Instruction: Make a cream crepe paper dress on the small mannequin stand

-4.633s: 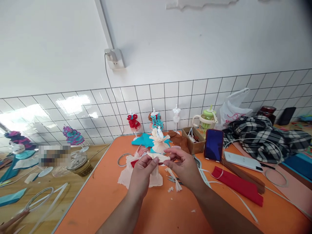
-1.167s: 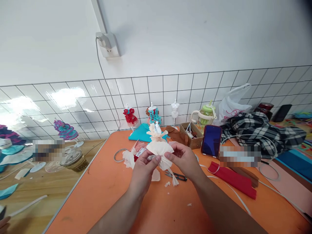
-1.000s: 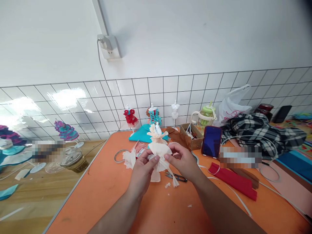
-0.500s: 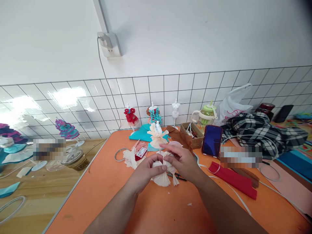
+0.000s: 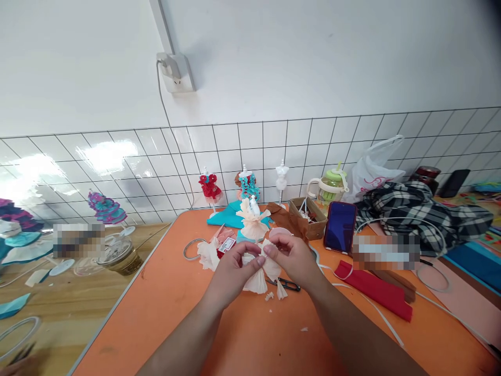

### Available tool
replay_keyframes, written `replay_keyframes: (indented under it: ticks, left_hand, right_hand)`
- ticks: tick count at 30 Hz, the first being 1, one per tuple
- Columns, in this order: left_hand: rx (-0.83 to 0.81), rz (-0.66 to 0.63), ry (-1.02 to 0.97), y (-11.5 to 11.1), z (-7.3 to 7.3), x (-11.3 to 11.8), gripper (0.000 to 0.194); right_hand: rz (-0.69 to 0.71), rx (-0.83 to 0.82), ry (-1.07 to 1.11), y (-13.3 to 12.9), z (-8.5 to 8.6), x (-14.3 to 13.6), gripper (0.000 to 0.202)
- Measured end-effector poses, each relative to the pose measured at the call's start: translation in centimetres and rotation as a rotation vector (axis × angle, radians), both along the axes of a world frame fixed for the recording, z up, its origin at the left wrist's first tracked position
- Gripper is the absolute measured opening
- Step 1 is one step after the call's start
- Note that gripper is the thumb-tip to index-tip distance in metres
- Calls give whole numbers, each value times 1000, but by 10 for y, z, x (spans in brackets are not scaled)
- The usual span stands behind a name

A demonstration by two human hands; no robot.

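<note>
"Left hand (image 5: 231, 274) and right hand (image 5: 294, 258) have risen slightly, baring more scissors (image 5: 291, 285)."
"And their grip?"
"Both pinch the paper (image 5: 272, 267), thumb and finger nearly closed."
"Where's that?"
"Over the table (image 5: 176, 318), in front of the nearest mannequin (image 5: 253, 222)."

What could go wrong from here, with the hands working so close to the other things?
The cream paper between the left hand and right hand looks thin, so it might tear if pulled hard. The scissors lie near the right hand and could nick a finger. The small mannequin stands just beyond the hands; a bump might tip it.
</note>
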State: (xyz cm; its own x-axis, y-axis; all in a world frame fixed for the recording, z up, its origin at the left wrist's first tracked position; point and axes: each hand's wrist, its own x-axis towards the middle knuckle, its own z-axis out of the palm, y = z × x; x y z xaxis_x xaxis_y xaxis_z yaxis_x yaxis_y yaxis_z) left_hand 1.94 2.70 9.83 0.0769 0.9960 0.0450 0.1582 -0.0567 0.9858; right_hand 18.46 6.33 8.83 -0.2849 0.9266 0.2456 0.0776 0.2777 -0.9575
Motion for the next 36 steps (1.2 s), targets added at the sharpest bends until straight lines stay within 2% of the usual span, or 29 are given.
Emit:
replay_keyframes:
  ticks: [3, 5, 7, 9, 12, 16, 18, 22, 26, 30, 32, 34, 36]
  left_hand:
    - [-97, -52, -286, 1, -4, 6, 44]
    - [-156, -93, -408, 2, -8, 9, 45]
    - [-124, -55, -433, 4, -12, 10, 39]
    - [-48, 30, -354, 5, -13, 8, 34]
    - [16, 85, -182, 4, -10, 2, 27]
    - [-6, -6, -133, 1, -3, -1, 24]
    - [-22, -51, -166, 0, -1, 2, 26]
    - [-42, -56, -247, -2, -2, 10, 37]
    - [-119, 14, -193, 0, -8, 11, 30]
    - [-146, -31, -147, 1, -9, 7, 32]
    - [-117, 4, -67, -1, -7, 7, 31]
    - [-78, 56, 36, -4, -4, 8, 28]
    - [-75, 67, 109, -5, -3, 9, 27]
  right_hand:
    - [-192, 91, 30, -2, -3, -4, 24]
    - [-276, 138, 14, -5, -4, -6, 21]
    - [-313, 169, 10, -6, -3, -6, 16]
    - [-301, 205, 25, -6, -2, -4, 28]
    - [-185, 196, -16, -1, 1, 4, 43]
    - [80, 2, -89, 4, 5, 12, 35]
    - [150, -37, -116, 5, 6, 11, 27]
    - [92, -44, -13, 3, 5, 3, 20]
    - [58, -42, 87, 2, 4, 1, 20]
    - [-84, 57, -43, 1, 9, 9, 15]
    - [-138, 98, -127, 0, 11, 11, 10]
    - [-143, 84, -160, 0, 12, 11, 6]
    - [-70, 30, -133, 0, 12, 8, 14]
